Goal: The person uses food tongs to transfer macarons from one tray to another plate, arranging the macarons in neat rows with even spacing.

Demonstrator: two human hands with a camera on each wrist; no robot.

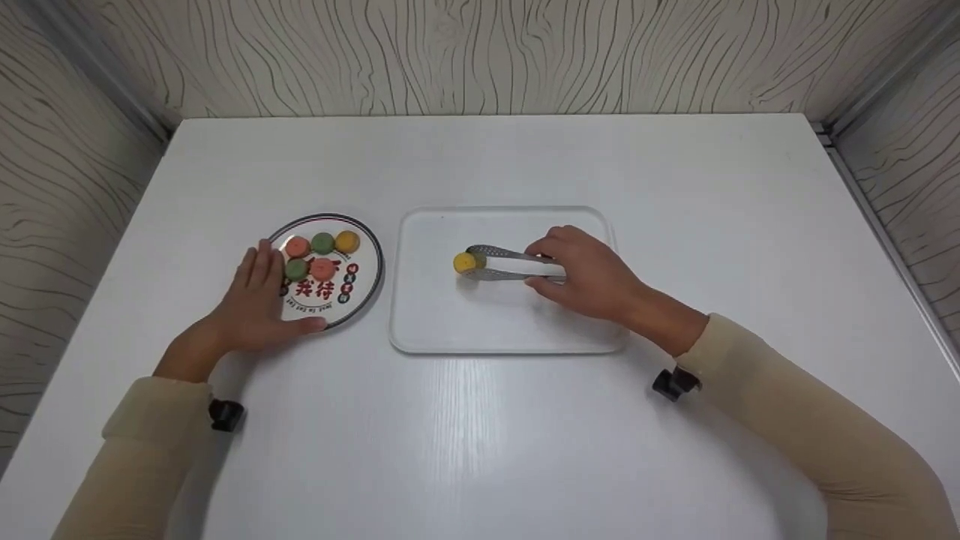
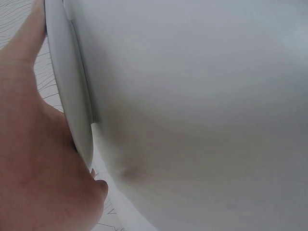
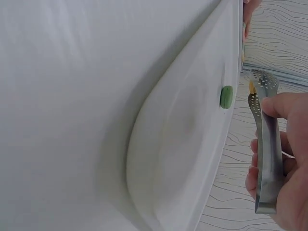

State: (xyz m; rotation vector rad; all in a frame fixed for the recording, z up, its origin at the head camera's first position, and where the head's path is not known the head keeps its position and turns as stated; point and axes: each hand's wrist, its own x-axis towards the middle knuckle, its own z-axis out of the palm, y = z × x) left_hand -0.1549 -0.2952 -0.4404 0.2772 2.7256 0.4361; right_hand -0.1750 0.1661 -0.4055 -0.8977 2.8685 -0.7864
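My right hand [image 1: 596, 274] grips metal tongs [image 1: 499, 275] with perforated tips over a clear tray [image 1: 435, 322]. Between the tips is a yellow macaron [image 1: 463, 262], which the right wrist view shows held above the tray. A green macaron [image 3: 226, 96] lies on the tray below it, partly hidden by the yellow one in the head view. My left hand [image 1: 255, 311] rests with straight fingers against the left rim of a round plate [image 1: 365, 262], its thumb at the lower edge. On the plate sit pink, green and yellow macarons, several in all.
A white table [image 1: 487, 427] bears the plate on the left and the tray in the middle. Wood-patterned panels [image 1: 487, 60] stand behind the table and at its sides. Black wrist mounts [image 1: 226, 414] hang at both sleeves.
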